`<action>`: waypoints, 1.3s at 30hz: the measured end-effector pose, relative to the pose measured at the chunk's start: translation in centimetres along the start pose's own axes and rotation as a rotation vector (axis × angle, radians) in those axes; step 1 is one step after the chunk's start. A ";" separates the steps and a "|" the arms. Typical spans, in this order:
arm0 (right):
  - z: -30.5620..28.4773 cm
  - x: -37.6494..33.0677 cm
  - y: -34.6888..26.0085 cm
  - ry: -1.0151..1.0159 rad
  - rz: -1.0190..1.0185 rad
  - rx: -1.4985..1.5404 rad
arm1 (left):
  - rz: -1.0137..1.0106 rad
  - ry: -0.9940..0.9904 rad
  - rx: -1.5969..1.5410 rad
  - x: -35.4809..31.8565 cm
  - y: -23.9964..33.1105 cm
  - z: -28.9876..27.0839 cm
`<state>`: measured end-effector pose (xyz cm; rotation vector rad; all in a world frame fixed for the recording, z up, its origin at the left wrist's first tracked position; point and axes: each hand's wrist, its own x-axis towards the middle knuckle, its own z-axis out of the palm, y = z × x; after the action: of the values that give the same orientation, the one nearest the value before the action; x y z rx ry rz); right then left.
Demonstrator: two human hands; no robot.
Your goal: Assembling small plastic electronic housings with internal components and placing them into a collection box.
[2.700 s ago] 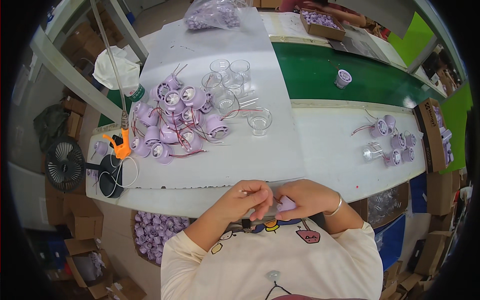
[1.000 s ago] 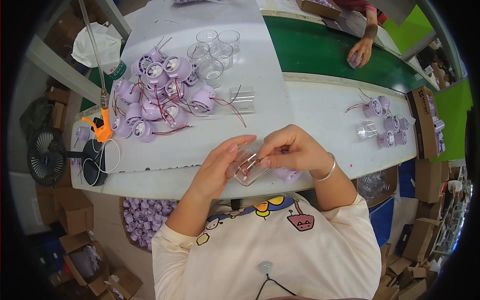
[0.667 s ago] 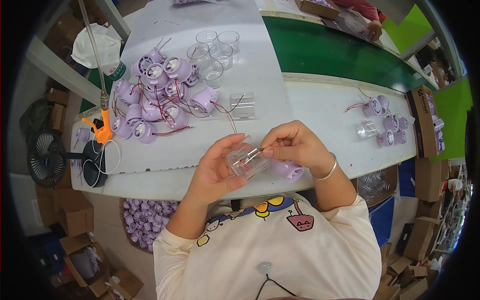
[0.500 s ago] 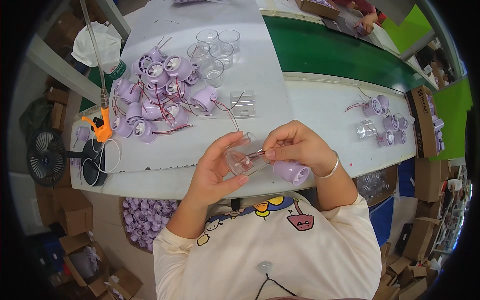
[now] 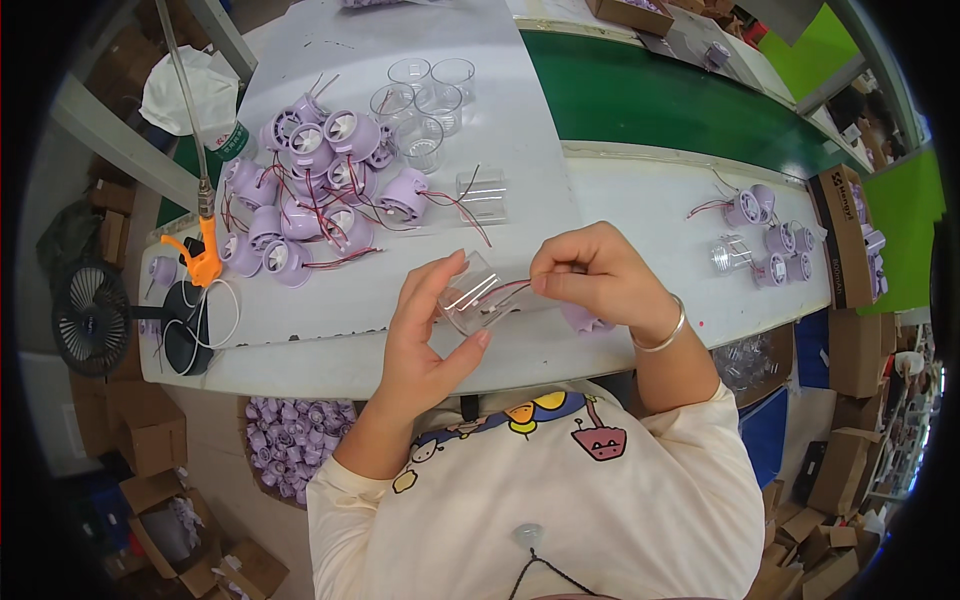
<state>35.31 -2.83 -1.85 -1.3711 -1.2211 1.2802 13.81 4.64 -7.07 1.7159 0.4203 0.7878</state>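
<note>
My left hand [image 5: 412, 335] is curled round a clear plastic cup [image 5: 468, 298], tilted above the table's front edge. Thin red and dark wires [image 5: 506, 290] run from inside the cup to the pinched fingertips of my right hand [image 5: 608, 282]. Partly hidden under that hand is a light purple fan housing [image 5: 582, 320]; whether the pinched wires belong to it I cannot tell. Beyond the left hand stands a heap of similar purple fan housings [image 5: 305, 200] with red and dark wires. Another clear cup [image 5: 483, 196] lies on its side to their right.
Several clear cups [image 5: 420, 145] stand at the back. An orange air gun [image 5: 204, 258] hangs at left near a black fan [image 5: 92, 318]. At right are more purple housings [image 5: 790, 240] and a cardboard box [image 5: 843, 240]. Below the table sits a bin of purple parts [image 5: 295, 440].
My right hand has risen slightly and drawn more wire out from the cup, now covering more of the purple housing. The left hand has shifted a little left with the cup.
</note>
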 end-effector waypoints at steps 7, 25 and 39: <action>-0.9 0.9 0.6 -0.137 -0.215 0.046 | -0.091 -0.070 -0.388 -0.2 -0.2 0.2; 1.8 0.6 0.6 -0.264 0.004 0.157 | 0.243 0.055 0.390 0.6 0.5 1.3; 3.8 -0.8 3.8 -0.139 -0.022 0.284 | 0.295 0.401 0.030 1.2 -0.7 1.0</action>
<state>31.92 -4.26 -5.83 -1.0771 -1.0926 1.4901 15.44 4.89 -7.48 1.6668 0.4547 1.3573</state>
